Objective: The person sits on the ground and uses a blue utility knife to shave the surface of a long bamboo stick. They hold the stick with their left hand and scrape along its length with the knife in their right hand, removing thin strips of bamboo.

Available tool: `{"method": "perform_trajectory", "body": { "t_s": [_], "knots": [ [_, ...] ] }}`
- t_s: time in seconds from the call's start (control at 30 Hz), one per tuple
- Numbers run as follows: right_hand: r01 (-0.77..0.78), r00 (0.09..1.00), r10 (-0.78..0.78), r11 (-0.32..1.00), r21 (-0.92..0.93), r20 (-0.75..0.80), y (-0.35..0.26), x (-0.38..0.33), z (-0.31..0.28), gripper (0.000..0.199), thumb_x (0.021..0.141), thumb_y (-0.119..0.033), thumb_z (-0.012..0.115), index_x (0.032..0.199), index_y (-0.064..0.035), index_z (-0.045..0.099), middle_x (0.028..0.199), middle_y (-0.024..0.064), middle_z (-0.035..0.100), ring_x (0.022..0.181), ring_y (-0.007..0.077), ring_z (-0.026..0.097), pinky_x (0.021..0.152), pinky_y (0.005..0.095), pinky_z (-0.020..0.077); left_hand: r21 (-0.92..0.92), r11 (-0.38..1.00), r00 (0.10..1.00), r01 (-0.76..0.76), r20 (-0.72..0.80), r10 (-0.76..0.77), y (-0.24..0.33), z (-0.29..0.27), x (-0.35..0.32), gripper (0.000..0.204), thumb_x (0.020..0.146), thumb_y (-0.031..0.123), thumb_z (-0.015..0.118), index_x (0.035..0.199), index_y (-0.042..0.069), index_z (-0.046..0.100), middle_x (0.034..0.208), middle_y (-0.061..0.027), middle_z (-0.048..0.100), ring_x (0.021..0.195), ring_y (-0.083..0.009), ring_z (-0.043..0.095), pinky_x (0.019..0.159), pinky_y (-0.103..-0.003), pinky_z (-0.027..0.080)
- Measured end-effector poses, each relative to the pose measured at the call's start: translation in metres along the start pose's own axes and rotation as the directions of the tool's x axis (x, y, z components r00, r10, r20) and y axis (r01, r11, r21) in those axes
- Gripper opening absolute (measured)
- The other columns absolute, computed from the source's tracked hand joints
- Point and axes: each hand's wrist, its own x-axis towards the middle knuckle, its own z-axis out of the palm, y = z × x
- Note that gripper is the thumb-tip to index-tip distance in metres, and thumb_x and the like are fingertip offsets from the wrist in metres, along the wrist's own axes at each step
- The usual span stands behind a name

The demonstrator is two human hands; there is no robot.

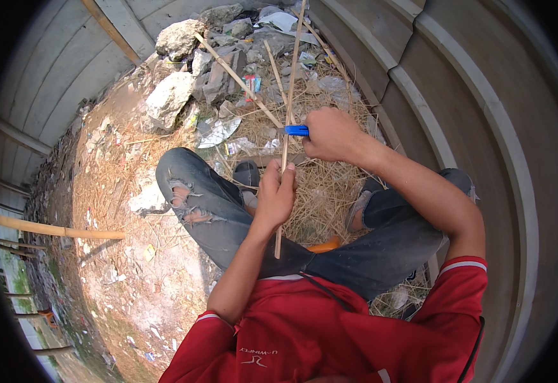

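Observation:
My left hand (275,196) is closed around a long, thin bamboo strip (294,70), with the thumb lying along it. The strip runs from above my lap up and away, past the rubble. Farther along it, my right hand (333,135) grips a blue utility knife (297,130) in a fist. The knife's blade end points left and meets the strip just above my left hand; how deep it bites cannot be made out. Behind the knife, another bamboo strip (237,78) slants up to the left, and a shorter bamboo piece (276,71) leans nearby.
Straw-like shavings (320,191) cover the ground between my bent legs. Broken rocks (170,96) and litter lie ahead. A corrugated wall (445,83) rises close on my right. One bamboo pole (55,226) juts in from the left. An orange object (325,245) lies beneath my leg.

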Motion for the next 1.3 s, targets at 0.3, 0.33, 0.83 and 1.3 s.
{"method": "perform_trajectory", "body": {
  "t_s": [0.3,0.33,0.83,1.3],
  "knots": [
    [-0.028,0.995,0.03,0.999,-0.022,0.091,-0.01,-0.003,0.013,0.023,0.071,-0.019,0.07,0.08,0.0023,0.07,0.081,0.0232,0.069,0.079,0.0413,0.07,0.071,0.0483,0.0571,-0.027,0.998,0.999,-0.052,0.001,0.052,0.008,-0.001,0.01,0.019,0.104,0.024,0.045,0.096,0.007,0.045,0.063,0.0018,0.042,0.048,-0.0069,0.038,0.042,-0.025,0.03],
    [-0.033,0.997,0.035,0.999,-0.03,0.062,-0.011,-0.003,0.013,0.022,0.072,-0.019,0.07,0.079,0.0018,0.07,0.081,0.023,0.069,0.079,0.0411,0.07,0.071,0.0481,0.0571,0.081,0.993,0.996,-0.085,-0.022,0.087,0.006,-0.003,0.009,0.02,0.104,0.024,0.045,0.096,0.006,0.045,0.062,-0.0006,0.044,0.048,-0.0101,0.042,0.043,-0.028,0.033],
    [-0.592,0.8,0.575,0.803,-0.072,-0.171,0.142,0.058,-0.034,0.034,0.077,-0.021,0.066,0.102,0.0006,0.072,0.109,0.0241,0.069,0.104,0.0412,0.066,0.09,0.0475,0.053,0.487,0.862,0.977,-0.141,0.208,0.042,0.01,0.007,-0.072,0.019,0.1,0.018,0.046,0.106,0.0,0.044,0.068,-0.0278,0.06,0.069,-0.0516,0.059,0.063,-0.058,0.044],
    [-0.829,0.475,0.727,0.559,0.025,-0.495,0.285,0.005,-0.132,0.042,0.08,-0.033,0.062,0.108,-0.0039,0.072,0.117,0.0207,0.067,0.112,0.0396,0.063,0.095,0.0469,0.0496,0.458,0.874,0.935,-0.163,0.354,-0.011,-0.048,-0.076,-0.16,0.011,0.097,0.011,0.052,0.103,0.002,0.05,0.064,-0.0167,0.056,0.058,-0.0383,0.058,0.055,-0.042,0.043]
  ]
}}
